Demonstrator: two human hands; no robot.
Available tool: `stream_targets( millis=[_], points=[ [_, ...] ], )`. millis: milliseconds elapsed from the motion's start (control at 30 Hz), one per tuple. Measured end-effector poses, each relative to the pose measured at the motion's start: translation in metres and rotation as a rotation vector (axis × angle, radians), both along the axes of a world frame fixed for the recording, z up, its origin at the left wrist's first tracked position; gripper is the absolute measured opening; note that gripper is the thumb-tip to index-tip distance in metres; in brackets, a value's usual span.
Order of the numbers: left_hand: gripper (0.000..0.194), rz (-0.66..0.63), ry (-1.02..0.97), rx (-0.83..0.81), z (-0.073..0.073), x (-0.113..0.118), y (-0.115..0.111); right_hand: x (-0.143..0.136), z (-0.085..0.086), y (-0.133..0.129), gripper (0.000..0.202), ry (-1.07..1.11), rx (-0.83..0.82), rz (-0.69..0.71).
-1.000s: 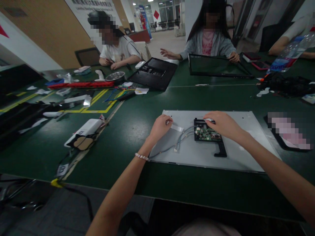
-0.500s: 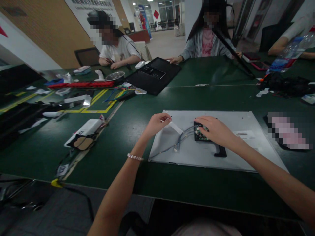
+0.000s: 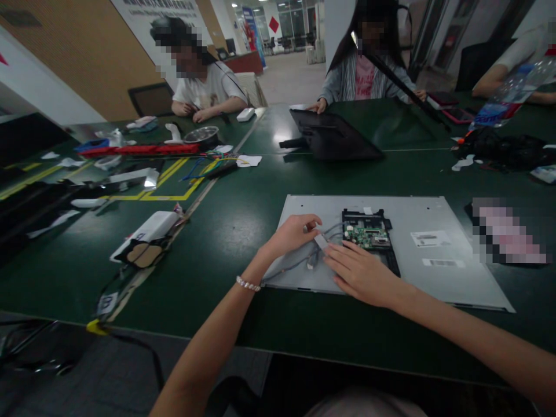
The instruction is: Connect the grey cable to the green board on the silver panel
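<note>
A grey metal panel (image 3: 417, 272), like the back of a flat screen, lies on the table before me. On it sits a black frame with a green circuit board (image 3: 367, 236), from which grey cables (image 3: 311, 258) run left. My left hand (image 3: 297, 233) pinches the upper end of a white tape strip (image 3: 321, 241) above these cables. Stretched out and fairly flat, the fingers of my right hand (image 3: 362, 271) reach the strip's lower end and the cables. Whether they press on the strip is hard to tell.
Across the table, a person's hand (image 3: 320, 105) touches a black monitor cover (image 3: 343, 136). A white device with a taped end (image 3: 147, 234) lies at left. To the right are a dark case (image 3: 473, 217), partly blurred out, and a plastic bottle (image 3: 499, 107).
My right hand has left the circuit board and come down-left to the strip. My left hand has shifted right with the strip. The black cover opposite has turned and moved right.
</note>
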State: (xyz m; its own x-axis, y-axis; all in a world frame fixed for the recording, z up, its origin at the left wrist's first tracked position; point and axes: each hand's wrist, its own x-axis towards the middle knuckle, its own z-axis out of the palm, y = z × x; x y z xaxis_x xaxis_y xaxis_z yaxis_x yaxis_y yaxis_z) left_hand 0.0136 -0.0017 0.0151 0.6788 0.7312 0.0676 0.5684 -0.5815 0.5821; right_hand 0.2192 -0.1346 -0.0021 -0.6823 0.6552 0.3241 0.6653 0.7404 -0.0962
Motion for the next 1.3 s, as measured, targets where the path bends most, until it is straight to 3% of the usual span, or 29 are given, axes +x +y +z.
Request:
stream_targets(
  millis=[400,533,633,767,867,933,1100,1300],
  points=[
    [0.026,-0.042,0.100,0.117,-0.003,0.003,-0.002,-0.003,-0.010,0.001,0.041,0.045,-0.038,-0.005],
    [0.026,-0.027,0.090,0.256,0.007,0.006,-0.007,-0.004,-0.010,0.000,0.039,0.055,-0.053,-0.009],
    [0.026,0.086,0.077,0.438,0.024,0.009,-0.029,-0.004,-0.011,-0.001,0.038,0.061,-0.058,-0.017],
    [0.021,0.313,0.098,0.620,0.036,0.015,-0.081,-0.005,-0.011,-0.001,0.038,0.085,-0.071,-0.018],
    [0.019,0.247,0.172,0.540,0.028,0.023,-0.112,-0.005,-0.010,0.000,0.036,0.132,-0.092,-0.011],
    [0.025,0.217,0.218,0.465,0.017,0.028,-0.120,-0.005,-0.011,0.000,0.036,0.154,-0.101,0.000],
    [0.036,0.255,0.290,0.360,-0.004,0.031,-0.110,-0.006,-0.015,0.001,0.038,0.159,-0.054,0.003],
    [0.033,0.269,0.301,0.258,-0.007,0.032,-0.103,-0.007,-0.018,-0.001,0.038,0.132,-0.014,-0.019]
  ],
)
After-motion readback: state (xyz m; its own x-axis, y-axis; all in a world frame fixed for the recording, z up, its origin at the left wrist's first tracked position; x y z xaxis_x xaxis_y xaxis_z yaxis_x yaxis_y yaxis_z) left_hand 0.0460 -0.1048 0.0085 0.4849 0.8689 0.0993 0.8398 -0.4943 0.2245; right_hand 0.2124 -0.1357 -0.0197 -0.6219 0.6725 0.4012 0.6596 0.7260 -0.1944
